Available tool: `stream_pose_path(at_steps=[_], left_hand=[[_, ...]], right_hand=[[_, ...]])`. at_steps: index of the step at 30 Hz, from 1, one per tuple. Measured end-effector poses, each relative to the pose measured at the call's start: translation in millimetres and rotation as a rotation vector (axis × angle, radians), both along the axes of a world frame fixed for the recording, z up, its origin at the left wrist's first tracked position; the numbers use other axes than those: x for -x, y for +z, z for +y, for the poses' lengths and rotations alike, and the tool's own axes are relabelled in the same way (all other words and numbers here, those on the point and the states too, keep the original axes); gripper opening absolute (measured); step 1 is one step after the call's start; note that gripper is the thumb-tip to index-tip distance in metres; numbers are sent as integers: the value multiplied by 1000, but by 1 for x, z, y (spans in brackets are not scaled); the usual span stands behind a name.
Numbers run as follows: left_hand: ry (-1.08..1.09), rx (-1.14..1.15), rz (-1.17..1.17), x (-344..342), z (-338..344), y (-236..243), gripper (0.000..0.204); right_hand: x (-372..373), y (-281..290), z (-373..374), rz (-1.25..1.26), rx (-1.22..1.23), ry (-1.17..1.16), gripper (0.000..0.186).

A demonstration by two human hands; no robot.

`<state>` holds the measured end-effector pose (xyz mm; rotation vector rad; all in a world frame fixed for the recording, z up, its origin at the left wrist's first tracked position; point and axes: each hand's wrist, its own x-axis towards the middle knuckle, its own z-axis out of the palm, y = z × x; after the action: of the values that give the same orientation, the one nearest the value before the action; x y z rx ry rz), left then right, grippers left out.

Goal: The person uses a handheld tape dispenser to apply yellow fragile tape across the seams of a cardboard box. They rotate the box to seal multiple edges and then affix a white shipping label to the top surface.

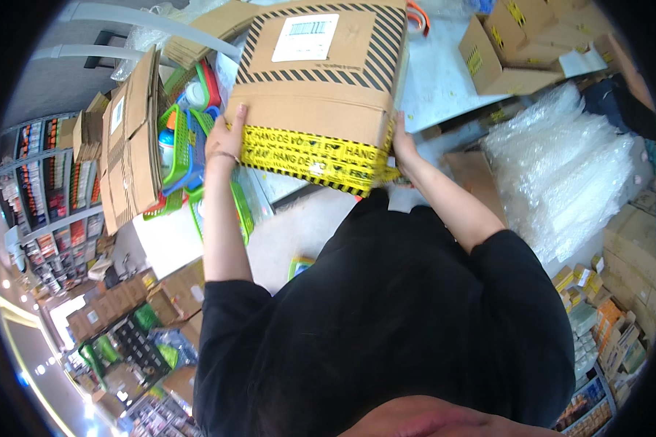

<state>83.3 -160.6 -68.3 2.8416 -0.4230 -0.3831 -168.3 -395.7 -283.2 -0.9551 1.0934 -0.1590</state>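
Head view: the left hand [224,138] and right hand [404,145] are gripping the box [310,103] by opposite sides, likely the surest hold for something probably stiff but bulky.

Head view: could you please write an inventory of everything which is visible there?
Taped carton: one, brown with yellow-black tape, upper middle
Open carton: one, brown, upper right
Bubble wrap: one heap, clear, right
Tabletop: one or more, pale, top
Green baskets: several, green, left of carton
Blue basket: one visible, blue, beside them
Flattened cartons: several, brown, left
Orange item: one, orange, top
Shelving: several racks, grey, far left
Stored cartons: many, brown, lower left
Another person's arm: one, bare, upper-right edge
Left hand: one, bare, on taped carton's left
Right hand: one, bare, on its right
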Motion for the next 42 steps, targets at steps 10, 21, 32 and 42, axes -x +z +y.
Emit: stream_pose_path(at_steps=[10, 21, 32, 42], left_hand=[[401, 951, 833, -6, 4, -91, 76], [-920, 517, -359, 108, 15, 78, 83], [-760, 283, -532, 216, -45, 42, 87], [-771, 155, -707, 223, -50, 32, 78]], right_hand=[[33, 261, -44, 60, 626, 588, 45], [107, 244, -30, -88, 1033, 1068, 107], [93, 96, -34, -386, 1012, 948, 69], [242, 224, -96, -502, 1703, 817, 77]])
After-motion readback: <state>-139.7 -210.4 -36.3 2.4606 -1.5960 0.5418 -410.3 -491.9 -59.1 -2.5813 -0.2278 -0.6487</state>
